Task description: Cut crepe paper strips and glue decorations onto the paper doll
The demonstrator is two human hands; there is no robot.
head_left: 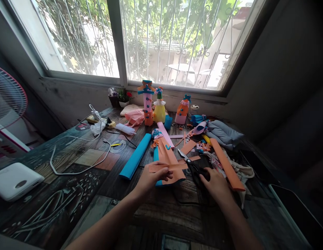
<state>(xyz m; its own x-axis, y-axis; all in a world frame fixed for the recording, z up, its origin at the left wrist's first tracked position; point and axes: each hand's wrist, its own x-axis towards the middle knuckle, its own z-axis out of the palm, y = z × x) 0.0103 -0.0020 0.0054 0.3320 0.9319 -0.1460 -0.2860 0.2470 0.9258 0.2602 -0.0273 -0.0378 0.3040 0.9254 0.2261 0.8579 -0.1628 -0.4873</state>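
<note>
My left hand [150,180] pinches a narrow orange paper strip [168,167] just above a bottle wrapped in orange and blue paper [167,159] that lies on the dark wooden table [80,180]. My right hand [215,184] rests on the black handles of a pair of scissors [190,165], whose blades point away toward the window. Orange paper scraps [188,146] lie just beyond the scissors.
A blue paper roll [136,155], a pink roll [165,133] and an orange roll [226,163] lie around the bottle. Decorated bottles [147,102] stand by the window sill. White cables [80,152], a white box [14,180] and a fan [6,99] are at left; grey cloth [222,132] at right.
</note>
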